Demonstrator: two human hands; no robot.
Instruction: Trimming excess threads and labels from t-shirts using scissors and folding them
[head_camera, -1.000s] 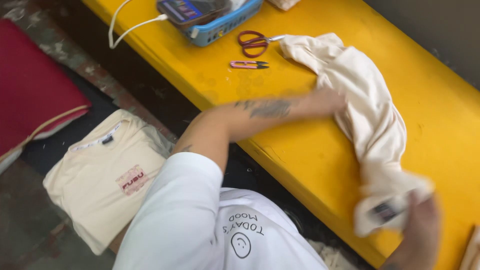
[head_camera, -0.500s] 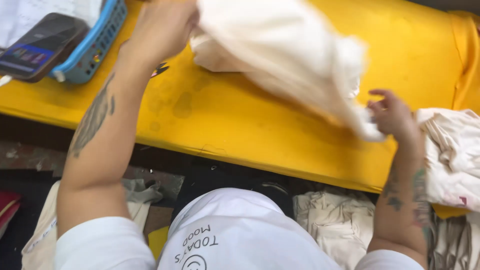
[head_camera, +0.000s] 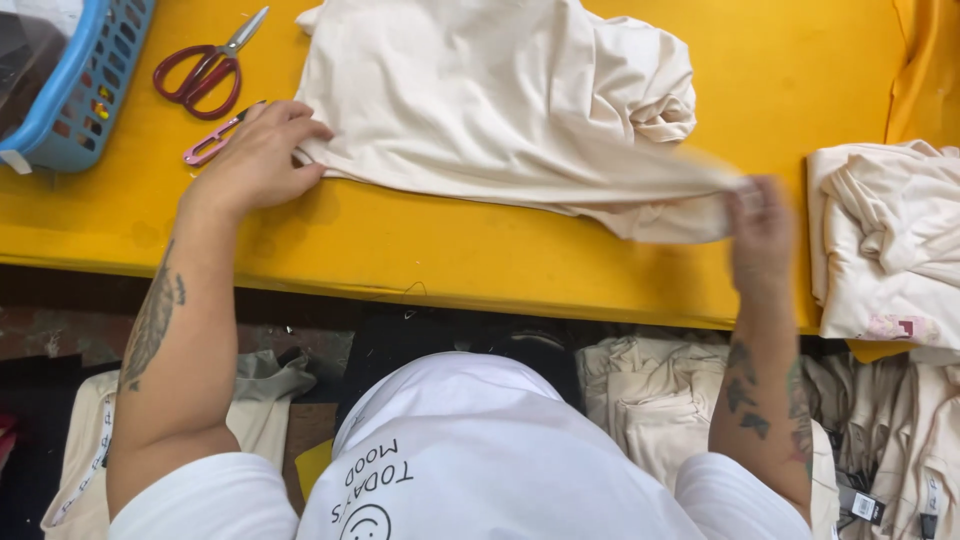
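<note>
A cream T-shirt (head_camera: 500, 100) lies spread on the yellow table (head_camera: 420, 250). My left hand (head_camera: 258, 160) pinches its near left corner against the tabletop. My right hand (head_camera: 760, 230), blurred by motion, grips the shirt's right end and holds it stretched just above the table. Small pink thread snips (head_camera: 208, 145) lie by my left hand's fingers.
Red-handled scissors (head_camera: 205, 70) lie at the back left beside a blue plastic basket (head_camera: 90, 90). A pile of cream garments (head_camera: 885, 250) sits on the table's right end. More folded cream shirts (head_camera: 640, 400) lie below the table edge near my lap.
The shirt, held up in the air before, has come down flat onto the table. My left hand dropped to its left corner and my right hand pulled the other end rightward.
</note>
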